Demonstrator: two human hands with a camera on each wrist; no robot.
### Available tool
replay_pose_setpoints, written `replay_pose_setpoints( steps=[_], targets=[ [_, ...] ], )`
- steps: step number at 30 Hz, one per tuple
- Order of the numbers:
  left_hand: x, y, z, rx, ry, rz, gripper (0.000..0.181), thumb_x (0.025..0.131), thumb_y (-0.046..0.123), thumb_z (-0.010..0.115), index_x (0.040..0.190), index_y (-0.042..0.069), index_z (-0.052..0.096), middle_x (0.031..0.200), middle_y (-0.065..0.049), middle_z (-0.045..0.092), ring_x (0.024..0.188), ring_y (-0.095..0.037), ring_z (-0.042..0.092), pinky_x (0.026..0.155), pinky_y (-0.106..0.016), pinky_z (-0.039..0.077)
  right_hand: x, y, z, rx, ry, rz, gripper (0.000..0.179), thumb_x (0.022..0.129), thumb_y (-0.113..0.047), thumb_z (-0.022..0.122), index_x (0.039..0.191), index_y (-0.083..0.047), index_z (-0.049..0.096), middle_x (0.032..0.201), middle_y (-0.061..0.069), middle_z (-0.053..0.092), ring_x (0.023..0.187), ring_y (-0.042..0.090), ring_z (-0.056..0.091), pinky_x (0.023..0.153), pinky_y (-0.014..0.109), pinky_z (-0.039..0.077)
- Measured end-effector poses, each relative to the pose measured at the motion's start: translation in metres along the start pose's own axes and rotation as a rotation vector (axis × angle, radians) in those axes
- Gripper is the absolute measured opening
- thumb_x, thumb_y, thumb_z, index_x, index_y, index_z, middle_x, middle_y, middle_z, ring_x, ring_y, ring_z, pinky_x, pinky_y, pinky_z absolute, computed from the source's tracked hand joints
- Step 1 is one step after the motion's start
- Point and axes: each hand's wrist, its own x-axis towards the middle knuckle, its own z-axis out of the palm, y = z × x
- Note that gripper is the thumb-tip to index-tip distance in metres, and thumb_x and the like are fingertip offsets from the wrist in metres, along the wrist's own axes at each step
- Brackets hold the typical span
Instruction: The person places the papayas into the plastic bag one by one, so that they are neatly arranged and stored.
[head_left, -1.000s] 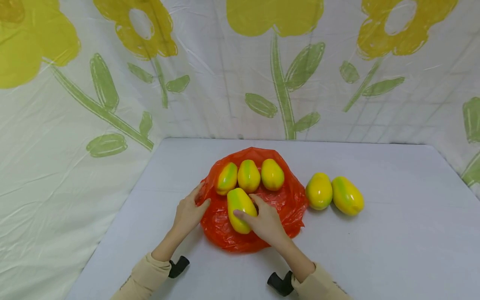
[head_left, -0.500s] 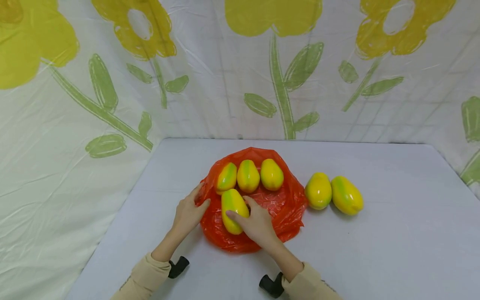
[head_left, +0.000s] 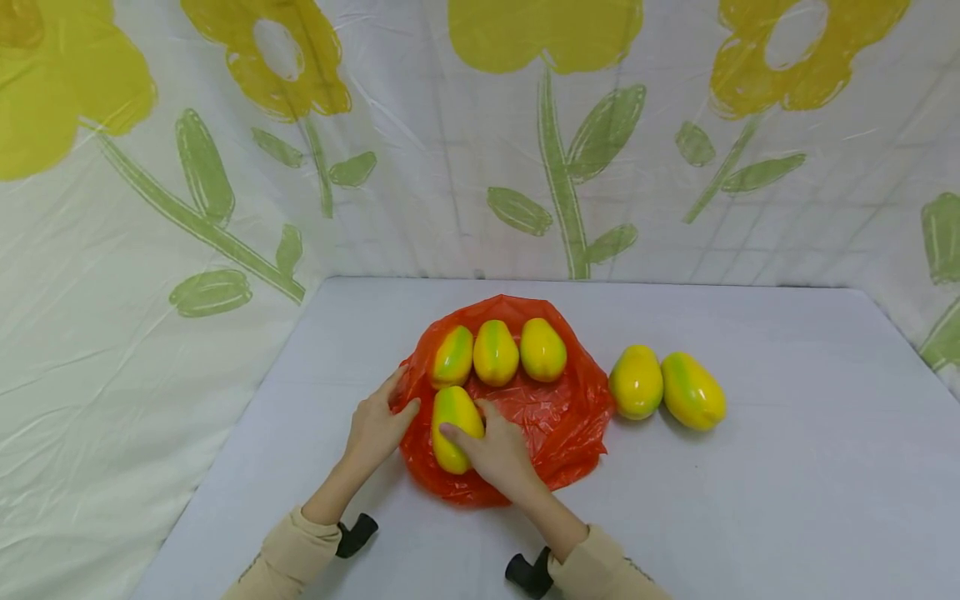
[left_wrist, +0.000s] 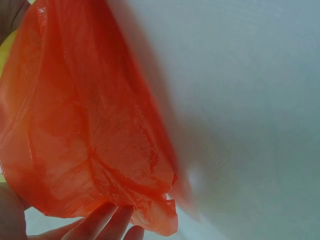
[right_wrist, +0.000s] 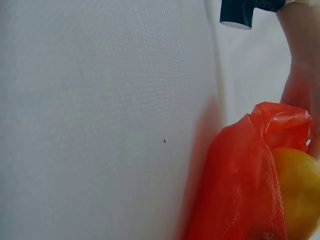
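A red plastic bag (head_left: pixel 540 417) lies spread open on the white table, its rim standing up around the fruit. My left hand (head_left: pixel 378 429) grips its left rim, thumb inside; in the left wrist view the fingers (left_wrist: pixel 97 225) lie against the outside of the red film. My right hand (head_left: pixel 498 454) holds a yellow-green papaya (head_left: pixel 450 408) at the bag's front left, thumb over its top. The far fingers are partly hidden behind the fruit. Behind it, three papayas (head_left: pixel 496 353) stand in a row inside the bag. Yellow fruit (right_wrist: pixel 300 192) also shows past the red film in the right wrist view.
Two more papayas, one (head_left: pixel 637 382) beside the bag and another (head_left: pixel 693 392) touching it, lie on the table (head_left: pixel 810 467) to the right. A white curtain (head_left: pixel 420 167) with printed yellow flowers hangs behind the table's back edge. Black camera mounts sit at both wrists.
My right hand has carried the papaya leftward and slightly toward me inside the bag. My left hand stays at the rim, and the other papayas have not moved.
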Motion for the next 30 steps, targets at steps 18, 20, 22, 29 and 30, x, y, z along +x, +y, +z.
replay_pose_setpoints(
  steps=[18,20,22,29,30],
  targets=[
    [0.001,0.000,0.000,0.006,0.011,0.004,0.053,0.092,0.015,0.059,0.143,0.002,0.047,0.125,-0.026,0.060,0.103,-0.040,0.062,0.079,-0.045,0.056,0.006,-0.004,0.014,0.019,0.046,-0.001,0.078,0.086,-0.047,0.069,0.139,0.005,0.044,0.119,0.018,0.061,0.101,0.030,0.059,0.085,0.047,0.052],
    [0.001,0.000,0.001,0.004,0.012,0.001,0.052,0.092,0.015,0.059,0.142,0.002,0.048,0.123,-0.025,0.062,0.095,-0.037,0.064,0.074,-0.041,0.057,0.006,-0.004,0.015,0.020,0.046,-0.001,0.079,0.086,-0.047,0.069,0.139,0.005,0.044,0.119,0.018,0.061,0.101,0.030,0.059,0.086,0.047,0.052],
    [0.001,0.001,0.001,0.006,0.012,0.002,0.052,0.092,0.014,0.060,0.141,0.002,0.049,0.123,-0.025,0.062,0.087,-0.033,0.063,0.068,-0.037,0.056,0.007,-0.004,0.016,0.020,0.044,-0.001,0.079,0.086,-0.047,0.069,0.139,0.005,0.043,0.119,0.019,0.061,0.101,0.030,0.059,0.086,0.047,0.052],
    [0.001,0.001,0.001,0.006,0.006,0.002,0.052,0.092,0.014,0.060,0.141,0.003,0.049,0.125,-0.027,0.060,0.075,-0.028,0.060,0.060,-0.032,0.054,0.008,-0.003,0.020,0.016,0.045,-0.005,0.077,0.086,-0.045,0.070,0.138,0.005,0.044,0.116,0.018,0.061,0.098,0.029,0.059,0.083,0.047,0.053],
    [0.001,0.002,0.001,0.005,0.004,0.002,0.052,0.092,0.014,0.060,0.141,0.003,0.049,0.126,-0.027,0.059,0.075,-0.027,0.059,0.060,-0.031,0.054,0.008,-0.003,0.020,0.011,0.047,-0.006,0.077,0.086,-0.045,0.070,0.138,0.005,0.044,0.116,0.018,0.061,0.098,0.029,0.059,0.083,0.047,0.053]
  ],
)
